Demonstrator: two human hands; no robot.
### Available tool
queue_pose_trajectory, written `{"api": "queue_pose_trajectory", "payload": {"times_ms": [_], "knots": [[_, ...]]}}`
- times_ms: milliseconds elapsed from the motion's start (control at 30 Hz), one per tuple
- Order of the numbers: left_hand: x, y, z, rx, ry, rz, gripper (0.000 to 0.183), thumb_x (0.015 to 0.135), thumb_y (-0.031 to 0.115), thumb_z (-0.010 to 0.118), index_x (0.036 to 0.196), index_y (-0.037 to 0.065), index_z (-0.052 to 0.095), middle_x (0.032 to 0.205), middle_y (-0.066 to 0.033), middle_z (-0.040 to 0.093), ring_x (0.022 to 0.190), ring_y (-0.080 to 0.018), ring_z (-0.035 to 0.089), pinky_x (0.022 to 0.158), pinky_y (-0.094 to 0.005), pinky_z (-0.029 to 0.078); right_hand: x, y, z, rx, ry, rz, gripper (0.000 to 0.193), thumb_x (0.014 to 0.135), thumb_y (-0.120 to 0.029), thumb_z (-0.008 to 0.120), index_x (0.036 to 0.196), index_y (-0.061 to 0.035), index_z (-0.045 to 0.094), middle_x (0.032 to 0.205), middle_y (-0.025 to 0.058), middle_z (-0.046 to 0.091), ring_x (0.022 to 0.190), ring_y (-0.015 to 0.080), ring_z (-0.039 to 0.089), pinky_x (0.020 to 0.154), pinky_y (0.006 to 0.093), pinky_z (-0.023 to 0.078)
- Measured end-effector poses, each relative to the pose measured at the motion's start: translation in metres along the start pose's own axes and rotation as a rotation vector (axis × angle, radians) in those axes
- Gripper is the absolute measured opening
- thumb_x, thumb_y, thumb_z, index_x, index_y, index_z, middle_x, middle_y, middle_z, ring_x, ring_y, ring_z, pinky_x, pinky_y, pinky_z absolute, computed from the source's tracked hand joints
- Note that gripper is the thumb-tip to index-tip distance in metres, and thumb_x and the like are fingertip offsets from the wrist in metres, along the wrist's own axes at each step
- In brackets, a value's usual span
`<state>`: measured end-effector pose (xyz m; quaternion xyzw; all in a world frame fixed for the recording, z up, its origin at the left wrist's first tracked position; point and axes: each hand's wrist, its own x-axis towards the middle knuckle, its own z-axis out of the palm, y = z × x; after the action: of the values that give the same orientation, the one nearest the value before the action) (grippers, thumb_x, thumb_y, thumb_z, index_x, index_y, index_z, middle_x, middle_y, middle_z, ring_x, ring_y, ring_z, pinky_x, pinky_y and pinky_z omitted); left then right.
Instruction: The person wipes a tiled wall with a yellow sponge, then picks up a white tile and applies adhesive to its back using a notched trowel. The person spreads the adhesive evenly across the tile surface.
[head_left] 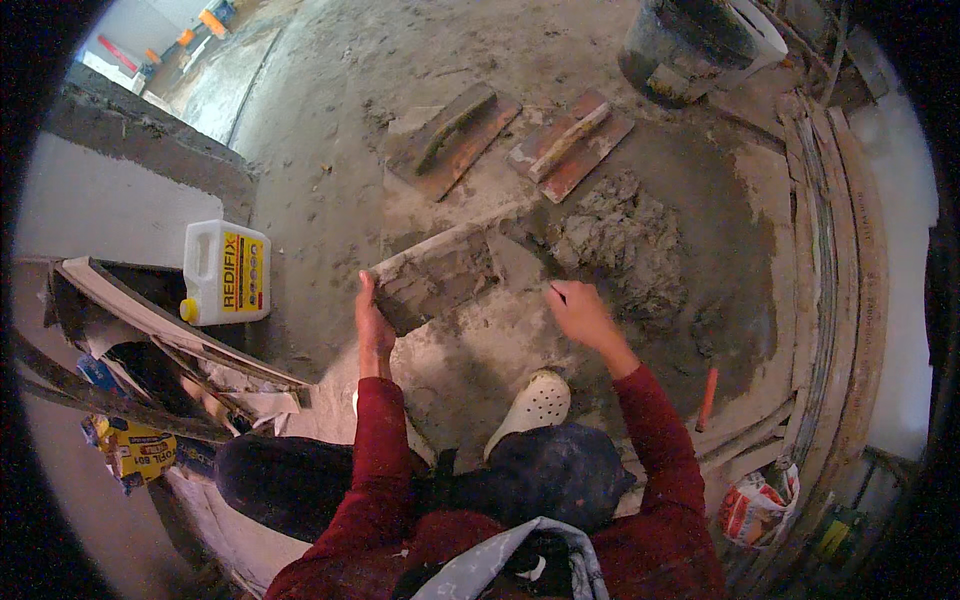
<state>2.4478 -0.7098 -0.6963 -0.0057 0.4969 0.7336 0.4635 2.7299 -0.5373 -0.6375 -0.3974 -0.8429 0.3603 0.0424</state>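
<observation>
My left hand [372,328] grips the near left end of a long, narrow slab [425,246], tilted on its edge, with a pale upper rim. Grey mortar [440,280] coats much of its face. In my right hand [586,316], fingers closed round the handle, is a trowel [518,264]; its pointed blade touches the slab's right part. A rough heap of wet mortar [625,245] lies just beyond my right hand. Two rectangular floats, one with a dark handle [455,130] and one with a pale handle [570,146], rest on the floor beyond the slab.
A black bucket [690,50] stands at the far right. On the left are a white jug [225,275] and a yellow bag [135,452]. Long boards [855,260] line the right side, near an orange-red stick [708,400] and a red-white bag [758,508].
</observation>
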Motion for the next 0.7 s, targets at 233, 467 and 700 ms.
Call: {"api": "queue_pose_trajectory", "payload": {"times_ms": [233, 467, 700], "knots": [[0.006, -0.005, -0.018, -0.062, 0.027, -0.023, 0.060, 0.094, 0.055, 0.046, 0.121, 0.002, 0.055, 0.118, -0.0132, 0.061, 0.106, -0.0293, 0.061, 0.094, -0.0440, 0.047, -0.017, 0.007, -0.027, 0.784, -0.211, 0.486, 0.032, 0.096, -0.030, 0.050, 0.084, -0.0029, 0.062, 0.065, 0.0057, 0.056, 0.055, 0.0158, 0.054, 0.047, 0.0320, 0.043], [-0.002, -0.003, 0.005, -0.033, 0.047, -0.036, 0.056, 0.096, 0.052, 0.044, 0.120, 0.002, 0.055, 0.119, -0.0125, 0.060, 0.106, -0.0269, 0.061, 0.094, -0.0429, 0.047, 0.019, 0.051, -0.019, 1.501, -0.411, 0.670, 0.029, 0.098, -0.027, 0.049, 0.104, -0.0007, 0.059, 0.070, -0.0005, 0.054, 0.051, 0.0084, 0.048, 0.044, 0.0251, 0.040], [-0.001, -0.005, -0.011, -0.038, -0.016, -0.009, 0.058, 0.097, 0.052, 0.043, 0.123, 0.001, 0.053, 0.120, -0.0124, 0.060, 0.106, -0.0270, 0.061, 0.093, -0.0425, 0.048, 0.016, 0.019, -0.004, 0.884, -0.281, 0.484, 0.031, 0.097, -0.028, 0.047, 0.097, 0.0002, 0.061, 0.073, 0.0086, 0.060, 0.060, 0.0193, 0.058, 0.051, 0.0343, 0.047]]}}
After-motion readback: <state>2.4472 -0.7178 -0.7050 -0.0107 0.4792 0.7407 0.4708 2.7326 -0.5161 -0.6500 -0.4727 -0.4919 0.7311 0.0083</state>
